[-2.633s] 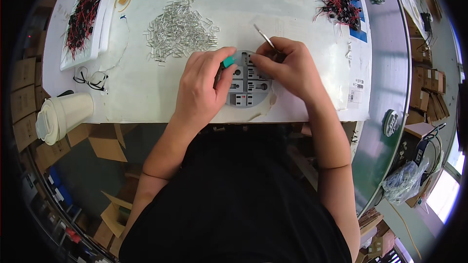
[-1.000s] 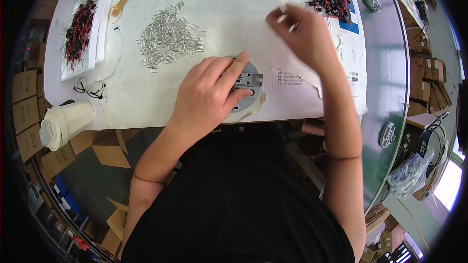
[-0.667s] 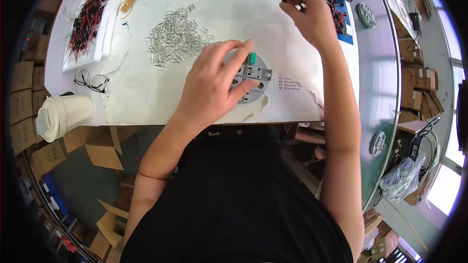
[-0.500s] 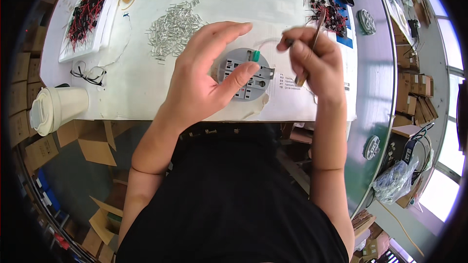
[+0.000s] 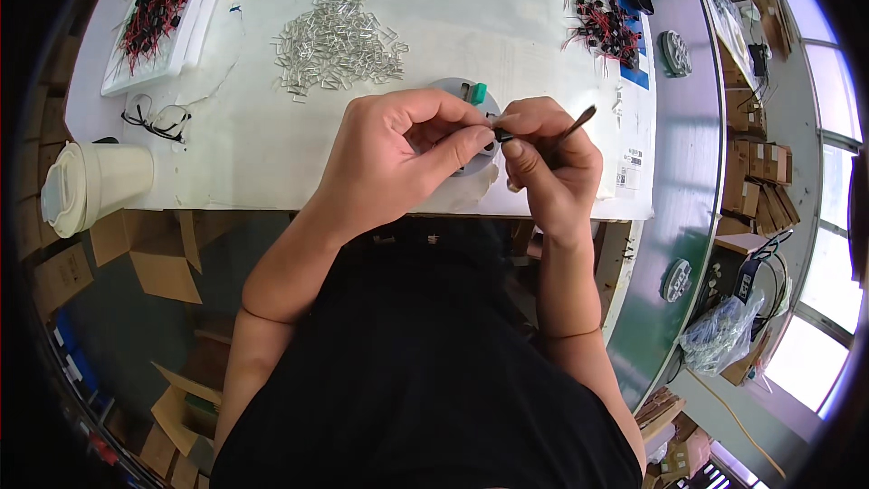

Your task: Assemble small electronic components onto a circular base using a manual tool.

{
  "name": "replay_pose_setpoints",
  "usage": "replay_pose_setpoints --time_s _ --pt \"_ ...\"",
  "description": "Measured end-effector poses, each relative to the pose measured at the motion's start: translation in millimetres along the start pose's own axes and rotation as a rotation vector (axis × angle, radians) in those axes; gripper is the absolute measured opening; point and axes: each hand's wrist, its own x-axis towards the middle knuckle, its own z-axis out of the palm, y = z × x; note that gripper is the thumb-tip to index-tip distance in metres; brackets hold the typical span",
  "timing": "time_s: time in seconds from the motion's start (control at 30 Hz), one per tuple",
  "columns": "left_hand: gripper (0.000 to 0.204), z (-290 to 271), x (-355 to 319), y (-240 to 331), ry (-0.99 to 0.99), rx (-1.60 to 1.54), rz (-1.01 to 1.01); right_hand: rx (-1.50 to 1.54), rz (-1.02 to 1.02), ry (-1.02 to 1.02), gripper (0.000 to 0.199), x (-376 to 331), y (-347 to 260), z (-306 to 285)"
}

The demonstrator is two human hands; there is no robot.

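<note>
Both hands drawn together since half a second ago, left hand (image 5: 398, 149) pinching a small black part (image 5: 501, 137) over the round grey fixture (image 5: 469, 101) on the table (image 5: 507, 27), right hand (image 5: 548, 158) at its 3 o'clock gripping tweezers (image 5: 577, 122), silver clip pile (image 5: 337, 39) at 10 o'clock

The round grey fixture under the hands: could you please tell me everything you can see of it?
The round grey fixture is a flat disc, seemingly plastic or metal, lying on the white table near its front edge. A small green block sits at its top rim. The left hand covers most of it, while the right hand holds tweezers beside it.
</note>
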Motion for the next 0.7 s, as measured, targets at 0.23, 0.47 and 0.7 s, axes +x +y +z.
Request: replay_pose_setpoints --time_s 0.23,0.47,0.7 --pt "0.017 -0.5 0.4 -5.9 -0.033 0.019 0.017 -0.428 -0.201 -0.088 0.017 -3.5 -3.8 -2.5" --pt "0.018 -10.1 2.4 -11.3 -0.223 -0.176 -0.138 -0.422 -0.046 -0.045 0.018 -13.3 -6.3 -4.6" --pt "0.022 -13.8 5.1 -14.0 -0.318 -0.42 -0.33 -0.57 -0.438 -0.071 0.022 -11.1 2.8 -5.9"
